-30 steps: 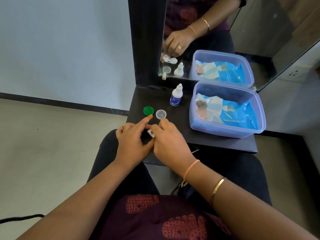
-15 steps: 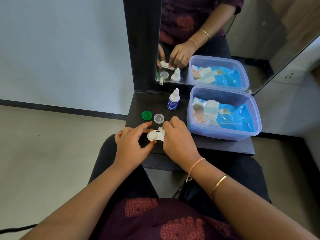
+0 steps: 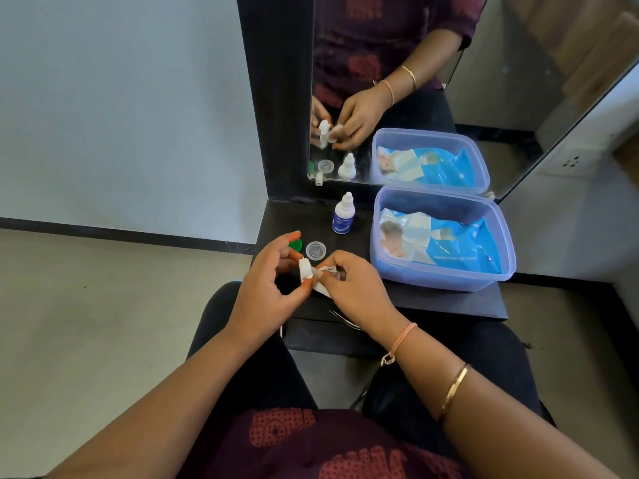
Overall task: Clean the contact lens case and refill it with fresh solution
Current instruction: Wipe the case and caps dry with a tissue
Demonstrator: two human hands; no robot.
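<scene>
My left hand (image 3: 268,288) pinches the white contact lens case (image 3: 305,270) between thumb and fingers, held on edge just above the black shelf (image 3: 432,299). My right hand (image 3: 352,286) is closed on a white wipe (image 3: 322,280) that presses against the case. Behind my hands two caps lie on the shelf: a green cap (image 3: 296,244), partly hidden by my left fingers, and a clear cap (image 3: 316,251). A small white solution bottle (image 3: 343,215) with a blue label stands upright further back.
A translucent blue box (image 3: 441,274) holding a blue pack of wet wipes (image 3: 446,242) fills the shelf's right side. A mirror (image 3: 449,81) stands at the back and reflects everything. My lap is below the shelf's front edge.
Both hands have lifted the case off the shelf and turned it on edge. The white wipe now shows in my right hand against the case.
</scene>
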